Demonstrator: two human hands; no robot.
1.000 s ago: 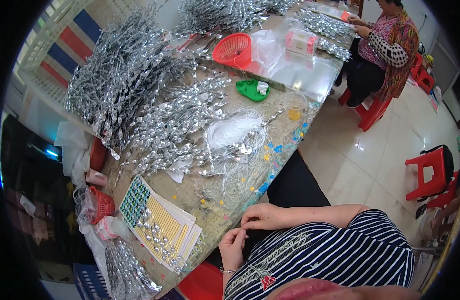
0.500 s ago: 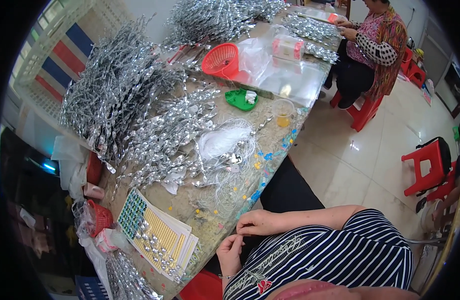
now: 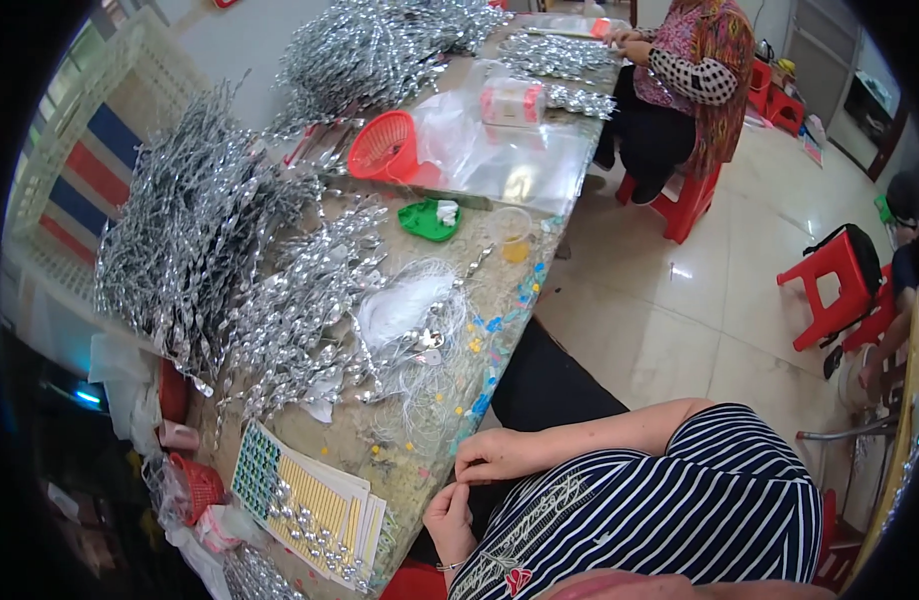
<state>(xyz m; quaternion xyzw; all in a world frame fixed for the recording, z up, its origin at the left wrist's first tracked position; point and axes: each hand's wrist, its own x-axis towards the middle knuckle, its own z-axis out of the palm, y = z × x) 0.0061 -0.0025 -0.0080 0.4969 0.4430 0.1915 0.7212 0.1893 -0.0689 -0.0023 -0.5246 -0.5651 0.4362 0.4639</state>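
At the table's near edge, my right hand [image 3: 492, 456] and my left hand [image 3: 450, 518] are close together, fingertips almost meeting. Both are closed in a pinch; whatever is between the fingers is too small to make out. A bracelet circles my left wrist. Beside them on the table lies a stack of yellow-striped sheets [image 3: 325, 478] with rows of green gems [image 3: 254, 468] and scattered silver beads [image 3: 315, 528]. Beyond my hands, loose white thread [image 3: 408, 303] lies tangled next to silver beaded strands [image 3: 305, 320].
Large piles of silver strands [image 3: 195, 220] cover the table's far left. Further along are a green dish [image 3: 427, 222], a plastic cup [image 3: 515, 245] with yellow contents and a red basket [image 3: 383, 150]. A co-worker sits on a red stool [image 3: 680, 215]. Another red stool [image 3: 830, 285] stands at right.
The view has shifted, so the table and stools appear further left. My hands keep their pinch near the table edge, fingertips slightly closer together.
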